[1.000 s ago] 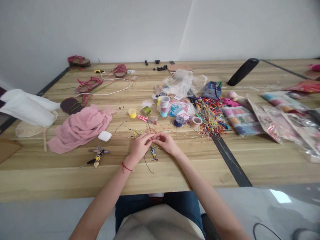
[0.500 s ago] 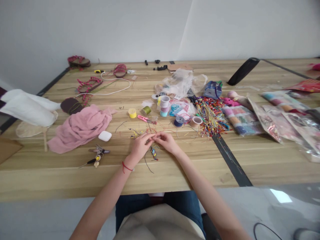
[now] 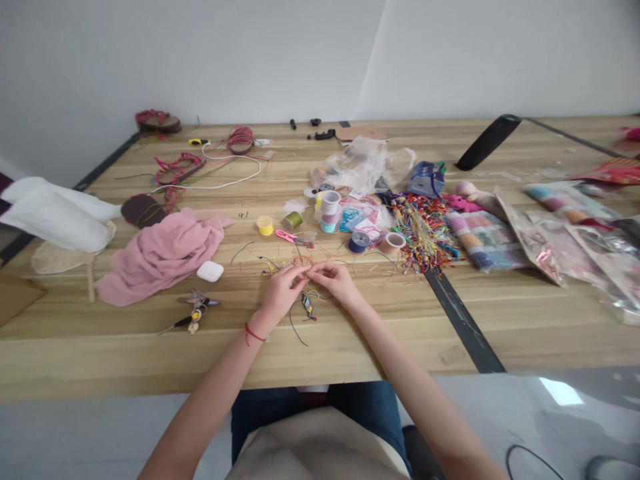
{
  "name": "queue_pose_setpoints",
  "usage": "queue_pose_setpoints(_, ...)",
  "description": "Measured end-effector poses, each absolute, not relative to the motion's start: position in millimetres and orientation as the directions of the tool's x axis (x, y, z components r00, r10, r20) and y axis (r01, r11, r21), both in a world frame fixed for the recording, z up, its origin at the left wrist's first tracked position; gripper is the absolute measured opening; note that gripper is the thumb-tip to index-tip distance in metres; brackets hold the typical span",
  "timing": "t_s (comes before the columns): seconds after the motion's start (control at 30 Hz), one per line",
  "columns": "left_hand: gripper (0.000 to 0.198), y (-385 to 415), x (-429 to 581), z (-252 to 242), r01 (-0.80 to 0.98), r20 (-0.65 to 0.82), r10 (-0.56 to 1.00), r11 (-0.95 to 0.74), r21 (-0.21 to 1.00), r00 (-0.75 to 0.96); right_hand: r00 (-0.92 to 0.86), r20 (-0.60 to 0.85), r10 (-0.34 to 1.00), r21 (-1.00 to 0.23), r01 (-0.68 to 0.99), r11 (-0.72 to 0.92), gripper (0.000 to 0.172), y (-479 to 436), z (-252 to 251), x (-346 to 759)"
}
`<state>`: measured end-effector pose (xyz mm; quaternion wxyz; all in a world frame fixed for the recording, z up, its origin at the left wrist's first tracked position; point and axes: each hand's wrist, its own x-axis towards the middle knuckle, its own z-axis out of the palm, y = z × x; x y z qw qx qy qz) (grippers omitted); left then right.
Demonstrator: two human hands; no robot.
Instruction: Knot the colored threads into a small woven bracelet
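My left hand (image 3: 283, 290) and my right hand (image 3: 336, 281) meet fingertip to fingertip at the middle of the table. Both are closed in a pinch on thin cords, whose exact course between the fingers is hidden. Just below the fingertips lies a small knotted piece (image 3: 307, 305) in blue, yellow and red, with loose cord ends around it. One dark cord (image 3: 296, 328) curves from it toward the near edge. Short yellow and dark cords (image 3: 273, 267) lie just beyond my left hand.
Beyond my hands are pink thread snips (image 3: 286, 236), a yellow spool (image 3: 265, 226), a green spool (image 3: 293, 221) and a dark blue spool (image 3: 358, 244). A heap of multicoloured cords (image 3: 425, 233) lies to the right. Leftward are a pink cloth (image 3: 163, 257), a white case (image 3: 210, 271) and keys (image 3: 197, 312).
My fingers have shifted very slightly while staying pinched together. The knotted piece and everything else on the table look the same.
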<state>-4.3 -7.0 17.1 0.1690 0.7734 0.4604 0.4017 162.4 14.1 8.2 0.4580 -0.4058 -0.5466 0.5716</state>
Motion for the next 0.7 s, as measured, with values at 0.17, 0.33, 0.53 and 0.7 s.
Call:
queue_pose_setpoints(0.17,0.023,-6.9,-4.7,17.2,0.581,0.468,0.846,-0.522,0.624,0.257,-0.289,0.045,0.956,-0.998,-0.055,0.03,0.031,14.3,11.9,163.9)
queue_pose_setpoints(0.33,0.025,-7.9,-4.0,17.5,0.577,0.471,0.841,-0.53,0.622,0.265,-0.295,0.018,0.955,-0.998,-0.065,-0.002,0.031,14.2,11.6,162.6)
queue_pose_setpoints(0.53,0.029,-8.8,-3.2,19.0,0.6,0.461,0.844,-0.525,0.603,0.275,-0.237,-0.009,0.972,-1.0,-0.008,-0.012,0.034,14.1,5.5,160.3)
queue_pose_setpoints(0.7,0.034,-8.1,-3.7,16.0,0.613,0.455,0.841,-0.53,0.587,0.292,-0.211,0.002,0.977,-1.0,-0.022,-0.003,0.029,13.0,3.2,158.0)
